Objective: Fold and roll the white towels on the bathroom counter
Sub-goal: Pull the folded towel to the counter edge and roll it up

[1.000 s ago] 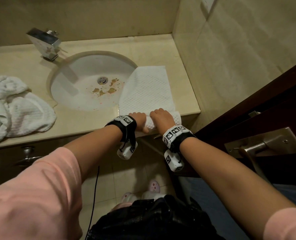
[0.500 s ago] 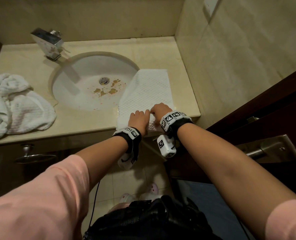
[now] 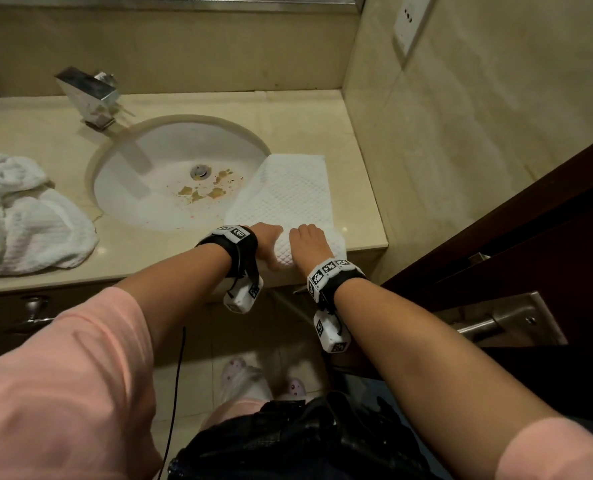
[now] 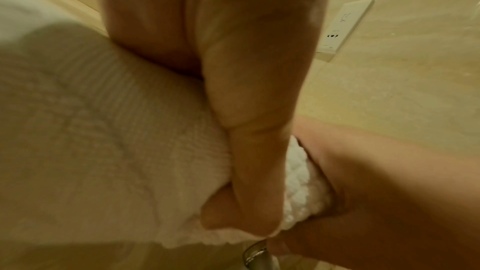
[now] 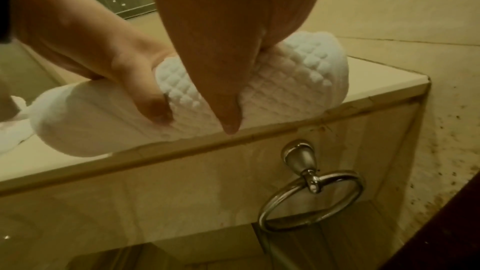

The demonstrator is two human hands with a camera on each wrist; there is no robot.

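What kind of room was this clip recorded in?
A bathroom, likely a hotel's: a round white basin sunk in a beige stone counter with a square chrome tap, and a chrome towel ring under the counter edge.

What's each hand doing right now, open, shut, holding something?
Left hand: curled round the rolled near end of the white waffle-textured towel.
Right hand: grips the same roll, beside the left.

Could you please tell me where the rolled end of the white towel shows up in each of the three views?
Head: rolled end at the counter's near edge, between both hands.
Left wrist: lower centre-right, behind the thumb.
Right wrist: centre.
Shared landmark: counter edge.
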